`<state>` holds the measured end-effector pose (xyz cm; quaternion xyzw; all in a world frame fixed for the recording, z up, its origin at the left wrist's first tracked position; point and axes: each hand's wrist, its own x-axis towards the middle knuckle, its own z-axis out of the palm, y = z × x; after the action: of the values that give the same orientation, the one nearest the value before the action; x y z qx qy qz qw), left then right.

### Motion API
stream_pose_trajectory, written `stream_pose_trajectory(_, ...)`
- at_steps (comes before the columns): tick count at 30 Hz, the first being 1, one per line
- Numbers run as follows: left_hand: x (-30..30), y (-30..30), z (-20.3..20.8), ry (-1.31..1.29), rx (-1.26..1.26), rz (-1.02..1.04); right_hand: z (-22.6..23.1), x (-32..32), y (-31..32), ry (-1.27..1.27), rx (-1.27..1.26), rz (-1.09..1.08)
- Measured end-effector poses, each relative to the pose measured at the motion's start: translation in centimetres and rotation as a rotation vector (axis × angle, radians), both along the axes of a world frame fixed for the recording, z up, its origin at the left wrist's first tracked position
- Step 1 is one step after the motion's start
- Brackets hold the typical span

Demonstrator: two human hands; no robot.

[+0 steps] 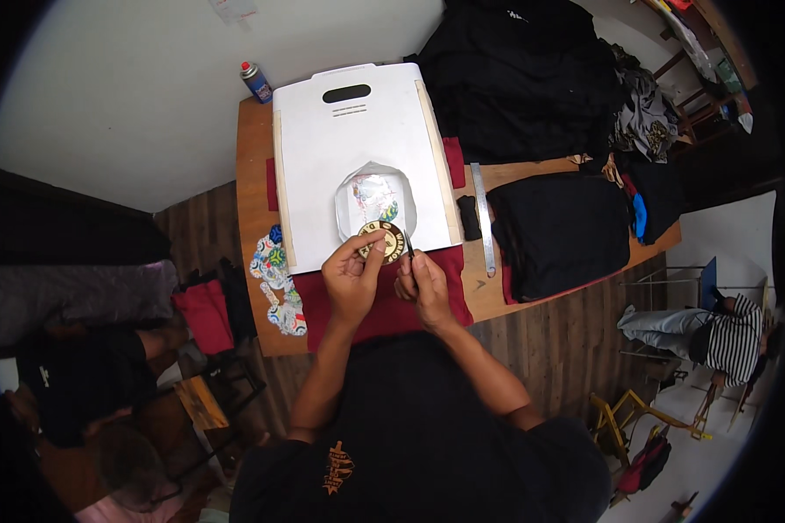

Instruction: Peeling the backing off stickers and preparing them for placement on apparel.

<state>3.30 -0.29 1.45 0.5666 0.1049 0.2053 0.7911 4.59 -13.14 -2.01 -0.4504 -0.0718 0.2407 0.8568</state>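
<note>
My left hand (351, 281) is closed, thumb and fingers pinching a round brown-and-cream patch (372, 248) with lettering around its edge. Close by on its right, my right hand (427, 292) is closed on a slim dark tool (409, 244), whose pointed end reaches up to the patch's right edge. I cannot make out the tool's exact kind. Just beyond both hands, a white round-walled container (343, 212) sits on a white board (310, 166) with a handle slot. Inside it lie scraps with bits of green and red.
Dark red cloth (344, 309) lies under the board on a wooden table (255, 183). A metal ruler (481, 213) and folded black garments (554, 235) lie right. Patterned patches (275, 270) and a spray can (255, 81) stand left. Other people (731, 340) are nearby.
</note>
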Motion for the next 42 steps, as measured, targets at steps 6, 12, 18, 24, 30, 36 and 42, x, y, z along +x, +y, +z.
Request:
stream_pose_trajectory(6, 0.08, 0.03, 0.08, -0.002, 0.006, -0.005, 0.04, -0.11, 0.09, -0.01, -0.005, 0.008)
stream_pose_trajectory(12, 0.02, -0.03, 0.26, 0.03, -0.017, -0.027, -0.1, -0.13, 0.16, -0.024, -0.008, -0.003)
stream_pose_trajectory(18, 0.03, -0.02, 0.24, 0.044, -0.011, -0.027, 0.02, -0.11, 0.17, -0.028, -0.005, -0.005)
stream_pose_trajectory(24, 0.01, -0.05, 0.36, 0.067, 0.0, -0.028, 0.1, -0.17, 0.14, -0.028, -0.005, -0.009)
stream_pose_trajectory(30, -0.06, -0.08, 0.42, 0.07, -0.004, -0.029, -0.06, -0.2, 0.15, -0.032, 0.0, -0.011)
stream_pose_trajectory(36, -0.06, -0.11, 0.15, 0.049, -0.008, -0.043, -0.28, -0.33, 0.15, -0.019, -0.001, -0.032)
stream_pose_trajectory(42, -0.09, 0.07, 0.12, 0.042, -0.005, -0.045, 0.09, -0.21, -0.1, 0.015, 0.008, -0.024)
